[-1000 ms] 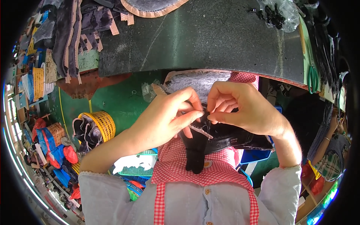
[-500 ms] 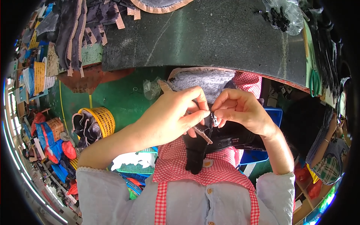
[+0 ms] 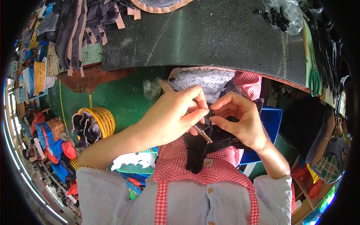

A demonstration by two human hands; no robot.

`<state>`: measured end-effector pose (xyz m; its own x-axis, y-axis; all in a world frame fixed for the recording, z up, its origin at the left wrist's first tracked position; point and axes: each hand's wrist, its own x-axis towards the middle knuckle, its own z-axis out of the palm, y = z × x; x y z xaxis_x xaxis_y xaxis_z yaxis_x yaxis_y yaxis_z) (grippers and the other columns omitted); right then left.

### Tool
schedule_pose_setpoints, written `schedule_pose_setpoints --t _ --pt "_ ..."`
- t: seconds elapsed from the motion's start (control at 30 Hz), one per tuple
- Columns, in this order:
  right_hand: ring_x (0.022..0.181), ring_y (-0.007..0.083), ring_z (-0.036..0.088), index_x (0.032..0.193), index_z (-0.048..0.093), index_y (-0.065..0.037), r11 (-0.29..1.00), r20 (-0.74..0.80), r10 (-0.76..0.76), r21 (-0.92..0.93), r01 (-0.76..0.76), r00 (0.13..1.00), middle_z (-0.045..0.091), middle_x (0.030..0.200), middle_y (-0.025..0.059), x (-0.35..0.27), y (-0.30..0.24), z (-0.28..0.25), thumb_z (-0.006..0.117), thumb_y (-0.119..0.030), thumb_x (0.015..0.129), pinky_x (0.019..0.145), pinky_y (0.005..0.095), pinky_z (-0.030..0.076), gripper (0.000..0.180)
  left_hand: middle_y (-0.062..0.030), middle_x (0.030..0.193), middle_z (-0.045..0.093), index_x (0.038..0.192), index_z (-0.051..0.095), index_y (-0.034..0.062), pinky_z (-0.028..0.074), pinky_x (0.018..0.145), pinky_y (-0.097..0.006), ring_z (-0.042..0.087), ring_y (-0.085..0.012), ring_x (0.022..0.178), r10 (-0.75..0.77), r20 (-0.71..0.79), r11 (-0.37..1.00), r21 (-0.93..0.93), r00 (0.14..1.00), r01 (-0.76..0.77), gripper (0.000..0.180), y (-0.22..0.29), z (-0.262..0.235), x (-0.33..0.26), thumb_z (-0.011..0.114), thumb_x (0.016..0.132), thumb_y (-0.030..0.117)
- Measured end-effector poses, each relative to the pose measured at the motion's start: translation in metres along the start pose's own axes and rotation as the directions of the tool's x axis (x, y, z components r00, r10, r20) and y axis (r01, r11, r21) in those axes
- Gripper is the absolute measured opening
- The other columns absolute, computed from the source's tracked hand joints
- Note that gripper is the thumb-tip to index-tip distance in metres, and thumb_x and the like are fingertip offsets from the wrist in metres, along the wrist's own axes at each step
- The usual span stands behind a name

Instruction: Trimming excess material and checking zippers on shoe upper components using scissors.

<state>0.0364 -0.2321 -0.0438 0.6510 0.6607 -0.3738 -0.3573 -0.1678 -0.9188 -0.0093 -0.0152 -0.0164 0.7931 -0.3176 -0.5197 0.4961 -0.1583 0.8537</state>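
My left hand [image 3: 173,116] and my right hand [image 3: 240,119] meet over my lap, fingertips pinched together on a black fabric piece [image 3: 210,140]. The piece has a light trimmed edge and hangs down over my red checked apron [image 3: 210,170]. Both thumbs and forefingers grip it at the same small spot near its top edge. A grey fuzzy fabric piece [image 3: 204,80] lies just beyond my hands at the table's near edge.
A dark worktable [image 3: 210,33] spans the top, with cut fabric strips [image 3: 75,30] at its left and a clear bag of dark parts [image 3: 283,15] at its right. A yellow basket [image 3: 99,120] stands on the green floor at left. Another person's arm [image 3: 330,138] is at right.
My hands have shifted a little to the right and closer together. The pinch on the black piece has tightened, with the fingertips now touching.
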Motion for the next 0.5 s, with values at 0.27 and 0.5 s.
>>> schedule_pose_setpoints --t 0.27,0.5 --pt "0.081 0.0116 0.07 0.099 0.065 0.0 0.911 -0.102 -0.208 -0.383 0.155 0.973 0.07 0.087 0.0067 -0.012 -0.01 0.014 0.076 0.001 0.081 0.073 0.0259 0.056 0.022 -0.0086 0.084 0.067 0.101 0.053 -0.0021 0.06 0.065 -0.026 0.068 -0.0115 0.078 0.015 -0.018 0.999 -0.048 1.0 -0.016 0.013 0.0 -0.001 -0.003 0.057 0.1 0.01" --pt "0.082 0.0109 0.07 0.101 0.065 0.001 0.974 -0.111 -0.148 -0.19 0.125 0.983 0.07 0.089 0.0058 -0.019 0.002 0.008 0.076 0.003 0.082 0.074 0.0255 0.056 0.022 -0.0081 0.088 0.069 0.103 0.061 -0.004 0.06 0.068 -0.024 0.069 -0.0119 0.079 0.001 0.04 0.999 -0.037 0.999 0.0 0.014 -0.001 0.001 0.002 0.063 0.097 0.009"
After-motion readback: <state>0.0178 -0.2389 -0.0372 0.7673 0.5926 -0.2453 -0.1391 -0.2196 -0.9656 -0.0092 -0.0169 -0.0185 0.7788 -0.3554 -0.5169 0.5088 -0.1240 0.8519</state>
